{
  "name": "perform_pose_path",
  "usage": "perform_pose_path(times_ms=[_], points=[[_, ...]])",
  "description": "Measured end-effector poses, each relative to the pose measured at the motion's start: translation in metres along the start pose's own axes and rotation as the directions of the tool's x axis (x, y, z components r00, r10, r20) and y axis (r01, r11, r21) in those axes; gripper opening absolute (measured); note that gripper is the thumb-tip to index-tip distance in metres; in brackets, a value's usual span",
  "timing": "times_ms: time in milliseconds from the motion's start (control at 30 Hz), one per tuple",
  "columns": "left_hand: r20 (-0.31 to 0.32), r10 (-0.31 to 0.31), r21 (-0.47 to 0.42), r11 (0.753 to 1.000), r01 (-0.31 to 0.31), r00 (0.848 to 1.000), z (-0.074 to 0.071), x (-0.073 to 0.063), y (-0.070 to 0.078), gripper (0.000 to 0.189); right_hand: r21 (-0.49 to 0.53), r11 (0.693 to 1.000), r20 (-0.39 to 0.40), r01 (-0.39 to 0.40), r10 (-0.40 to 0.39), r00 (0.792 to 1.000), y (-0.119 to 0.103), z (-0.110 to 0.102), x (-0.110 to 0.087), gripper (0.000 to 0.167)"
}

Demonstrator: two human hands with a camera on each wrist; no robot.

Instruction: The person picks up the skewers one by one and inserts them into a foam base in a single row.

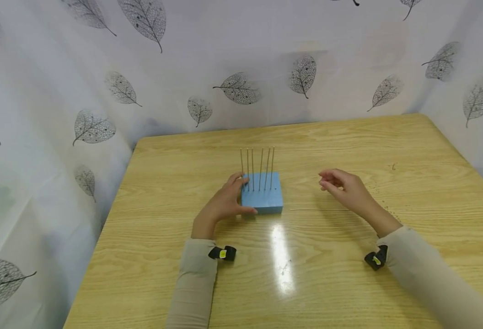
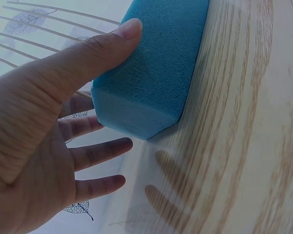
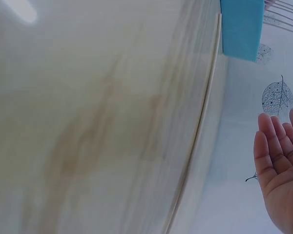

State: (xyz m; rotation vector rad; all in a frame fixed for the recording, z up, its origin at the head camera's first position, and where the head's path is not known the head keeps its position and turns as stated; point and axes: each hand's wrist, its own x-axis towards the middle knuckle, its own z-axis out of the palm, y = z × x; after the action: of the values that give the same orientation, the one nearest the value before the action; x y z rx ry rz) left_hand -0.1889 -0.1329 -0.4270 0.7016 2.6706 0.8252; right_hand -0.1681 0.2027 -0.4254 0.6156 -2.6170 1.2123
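A light blue foam block (image 1: 266, 201) sits on the table, with several thin wooden sticks (image 1: 260, 169) standing upright in a row in its top. A small dark hole shows near its right edge. My left hand (image 1: 227, 198) grips the block from the left; in the left wrist view the thumb (image 2: 129, 30) presses on its near face and two fingertips stick out past its end. To the right, my right hand (image 1: 342, 187) hovers with loosely bent fingers, holding nothing. Below it a single thin stick (image 1: 311, 209) lies on the table, clearer in the right wrist view (image 3: 201, 117).
The wood-grain table (image 1: 151, 256) meets a pale leaf-printed curtain (image 1: 266, 59) at the back and sides. Small dark specks (image 1: 383, 201) lie near the right forearm. Each wrist wears a black strap (image 1: 222, 253).
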Motion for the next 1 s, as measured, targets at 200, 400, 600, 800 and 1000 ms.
perform_pose_path(times_ms=[200, 400, 600, 800, 1000], points=[[-0.003, 0.001, -0.005, 1.000, -0.001, 1.000, 0.000, -0.001, 0.000, 0.098, -0.035, 0.999, 0.008, 0.001, 0.000, 1.000, 0.003, -0.005, -0.006, 0.022], [-0.001, 0.003, -0.005, 1.000, -0.003, 1.000, 0.000, -0.001, 0.000, 0.097, -0.049, 0.999, 0.029, -0.004, 0.005, 1.000, 0.006, -0.007, -0.011, 0.022], [-0.002, 0.012, -0.001, 1.000, -0.012, 1.000, -0.001, 0.000, 0.000, 0.097, -0.055, 0.998, 0.073, -0.039, 0.043, 0.996, 0.008, -0.009, -0.014, 0.022], [-0.004, 0.020, 0.001, 1.000, -0.020, 1.000, 0.000, 0.000, -0.001, 0.097, -0.094, 0.990, 0.245, -0.108, 0.128, 0.961, 0.011, -0.010, -0.014, 0.022], [-0.005, 0.022, 0.008, 1.000, -0.022, 1.000, 0.000, 0.000, -0.001, 0.097, -0.115, 0.986, 0.344, -0.123, 0.155, 0.926, 0.013, -0.007, -0.016, 0.020]])
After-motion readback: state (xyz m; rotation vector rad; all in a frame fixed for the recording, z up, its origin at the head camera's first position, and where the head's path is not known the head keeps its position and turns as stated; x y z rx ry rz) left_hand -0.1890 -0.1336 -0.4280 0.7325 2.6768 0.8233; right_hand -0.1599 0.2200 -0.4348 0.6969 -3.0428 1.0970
